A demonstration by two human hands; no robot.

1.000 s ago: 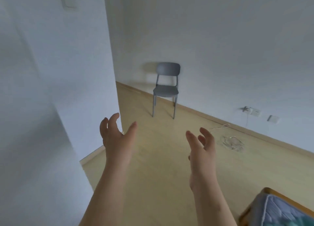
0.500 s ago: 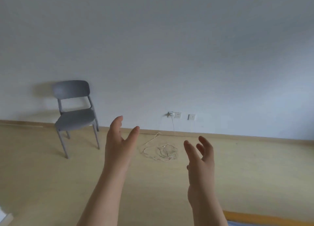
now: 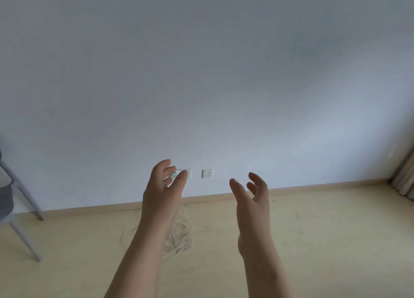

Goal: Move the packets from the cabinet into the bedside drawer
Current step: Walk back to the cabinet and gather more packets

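Observation:
My left hand (image 3: 162, 189) and my right hand (image 3: 252, 198) are raised in front of me at about the same height, palms turned toward each other. Their fingers are relaxed and slightly bent, and both hands hold nothing. No packet, cabinet or bedside drawer is in view; I face a bare white wall above a light wooden floor.
A grey chair (image 3: 13, 199) is cut off by the left edge. A white cable (image 3: 180, 239) lies coiled on the floor below a wall socket (image 3: 186, 173); a second wall plate (image 3: 207, 173) sits beside it. A curtain (image 3: 404, 176) hangs at the far right.
The view has swung to the right: the chair has slid to the left edge, the wall corner and the bed corner have left the view, and a curtain has appeared. Both hands stay raised and empty.

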